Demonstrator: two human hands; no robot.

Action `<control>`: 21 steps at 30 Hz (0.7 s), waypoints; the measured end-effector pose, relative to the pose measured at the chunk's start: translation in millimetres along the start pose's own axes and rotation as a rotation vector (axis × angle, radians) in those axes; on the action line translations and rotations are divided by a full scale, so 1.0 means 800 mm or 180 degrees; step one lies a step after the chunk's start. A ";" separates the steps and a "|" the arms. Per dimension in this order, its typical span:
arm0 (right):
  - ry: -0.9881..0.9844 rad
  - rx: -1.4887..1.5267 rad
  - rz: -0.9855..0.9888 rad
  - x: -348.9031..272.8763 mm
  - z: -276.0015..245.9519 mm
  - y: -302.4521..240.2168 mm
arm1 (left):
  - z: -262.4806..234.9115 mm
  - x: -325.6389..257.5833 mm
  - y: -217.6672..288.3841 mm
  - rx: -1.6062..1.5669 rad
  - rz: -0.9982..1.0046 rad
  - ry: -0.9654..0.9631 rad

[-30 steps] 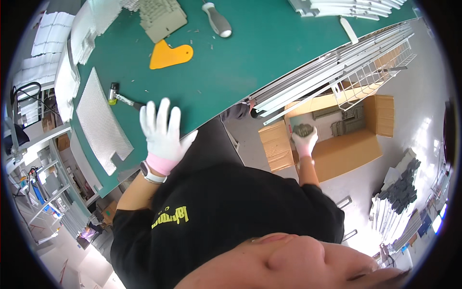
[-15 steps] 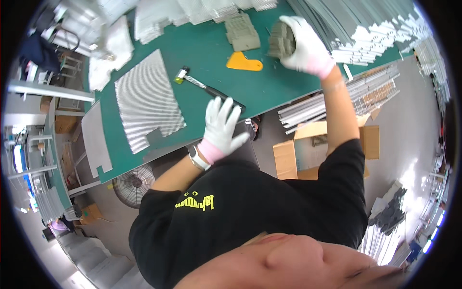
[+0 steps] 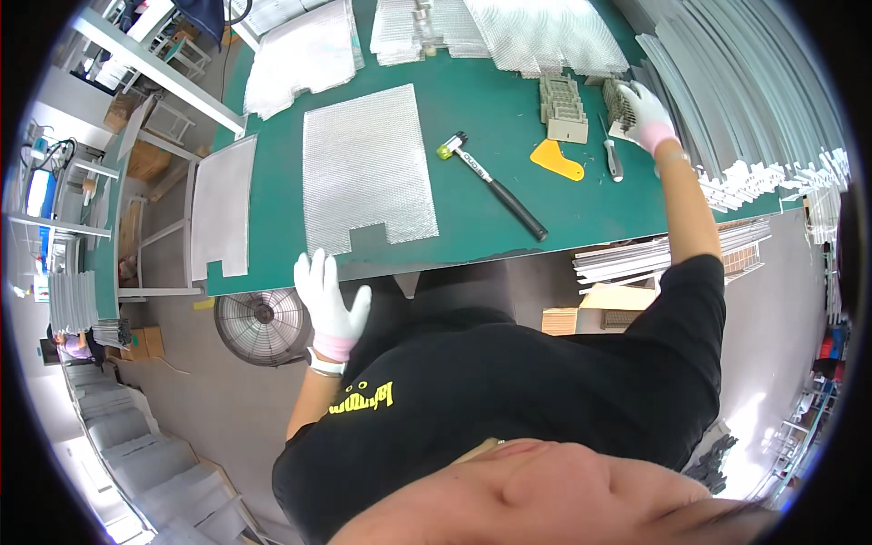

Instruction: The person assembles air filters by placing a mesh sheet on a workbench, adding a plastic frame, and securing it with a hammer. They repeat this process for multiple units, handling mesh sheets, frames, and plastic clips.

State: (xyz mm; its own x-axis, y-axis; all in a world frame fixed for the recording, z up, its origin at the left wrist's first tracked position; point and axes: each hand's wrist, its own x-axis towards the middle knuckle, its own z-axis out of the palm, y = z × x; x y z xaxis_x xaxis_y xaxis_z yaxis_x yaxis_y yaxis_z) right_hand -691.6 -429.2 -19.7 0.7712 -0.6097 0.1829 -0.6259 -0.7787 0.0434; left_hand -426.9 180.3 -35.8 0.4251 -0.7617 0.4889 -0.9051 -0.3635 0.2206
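Note:
My right hand (image 3: pixel 649 120), white-gloved, is closed around a bundle of ridged grey-beige pieces (image 3: pixel 620 105) at the far right of the green table. A similar stack of grey-beige pieces (image 3: pixel 563 111) lies just left of it. Between and nearer are a screwdriver (image 3: pixel 615 162) with a grey handle and a yellow scraper (image 3: pixel 556 161). My left hand (image 3: pixel 329 300), also gloved, hovers at the table's front edge with fingers apart and nothing in it. Beyond it lies a silvery mesh sheet (image 3: pixel 368 168) with a notch in its near edge. A hammer (image 3: pixel 495 189) rests right of the sheet.
Stacked mesh sheets (image 3: pixel 304 59) line the table's far side. Long grey strips (image 3: pixel 754 100) are piled at the right. Another pale sheet (image 3: pixel 222 209) lies at the left end. Below the table stand a fan (image 3: pixel 263 329) and a cardboard box (image 3: pixel 618 297).
The view has shifted, showing more of the table. My right hand has brought the bundle beside the other stack, and the screwdriver now shows. My left hand has moved left, away from the hammer handle.

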 end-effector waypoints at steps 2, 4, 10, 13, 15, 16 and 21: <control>0.0295 -0.0115 0.0374 -0.032 0.006 -0.020 | -0.008 0.018 -0.016 0.0102 -0.0015 -0.0161; 0.0286 -0.0368 0.0382 -0.054 0.013 -0.019 | 0.001 0.031 -0.042 0.0017 0.0107 -0.0355; 0.0998 -0.0048 0.0364 -0.084 -0.006 -0.052 | 0.023 0.057 -0.074 -0.0205 0.0412 -0.0618; 0.1222 0.0030 0.0408 -0.104 -0.028 -0.086 | 0.032 0.042 -0.080 -0.0206 0.0415 -0.0626; 0.0951 -0.0024 0.0518 -0.109 -0.016 -0.084 | 0.027 0.036 -0.077 -0.0373 0.0363 -0.0694; 0.0817 -0.0055 0.0579 -0.113 -0.013 -0.082 | 0.023 0.032 -0.074 -0.0407 0.0363 -0.0715; 0.0947 -0.0274 0.0746 -0.106 0.021 -0.077 | 0.007 -0.006 -0.061 -0.0528 0.0332 -0.0727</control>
State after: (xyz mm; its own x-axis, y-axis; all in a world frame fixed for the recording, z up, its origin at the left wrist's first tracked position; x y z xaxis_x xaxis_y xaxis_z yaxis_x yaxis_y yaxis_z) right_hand -716.3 -331.7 -54.1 0.5468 -0.6902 0.4740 -0.7983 -0.6004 0.0468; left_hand -384.7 198.6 -53.8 0.3039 -0.8981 0.3179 -0.9252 -0.1987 0.3232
